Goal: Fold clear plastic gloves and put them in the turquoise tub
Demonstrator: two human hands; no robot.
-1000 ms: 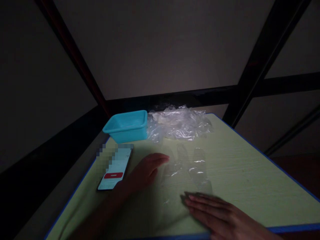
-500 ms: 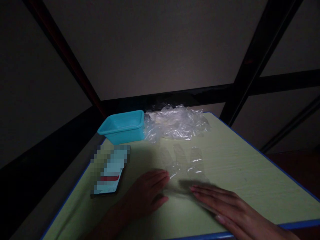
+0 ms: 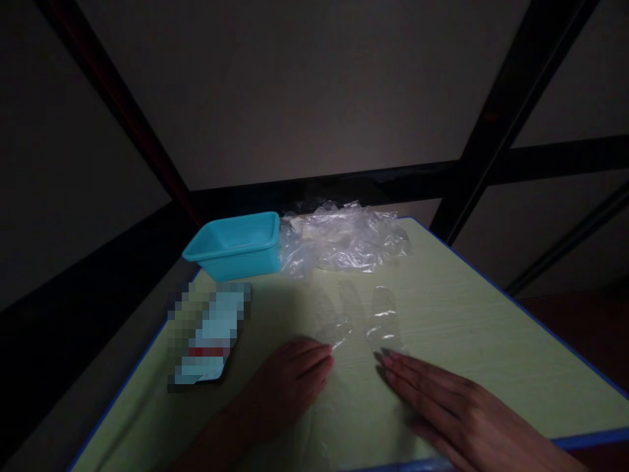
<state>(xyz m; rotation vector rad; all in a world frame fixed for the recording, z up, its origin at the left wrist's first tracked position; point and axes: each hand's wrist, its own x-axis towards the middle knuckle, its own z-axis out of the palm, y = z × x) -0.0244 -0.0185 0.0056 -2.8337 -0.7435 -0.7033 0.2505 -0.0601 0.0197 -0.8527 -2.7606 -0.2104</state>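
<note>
A clear plastic disposable glove (image 3: 382,319) lies flat on the table, its see-through fingers pointing away from me. My left hand (image 3: 302,377) rests at the glove's left side, fingers stretched forward and close together, tips touching the film. On the right side, my right hand (image 3: 445,396) lies with long straight fingers, their tips at the glove's edge. Neither hand is closed around anything. The glove's lower part is faint between the hands and toward me.
A turquoise plastic basket (image 3: 240,259) stands at the table's back left. Beside it is a crumpled heap of clear plastic (image 3: 344,239). A phone (image 3: 213,341), its screen pixelated, lies at the left. The pale table (image 3: 491,347) has a blue edge; a wall stands behind.
My left thumb has drawn in toward its fingers. My right fingertips have shifted slightly up along the glove. The glove's near part now lies flatter toward me, and the view has moved slightly.
</note>
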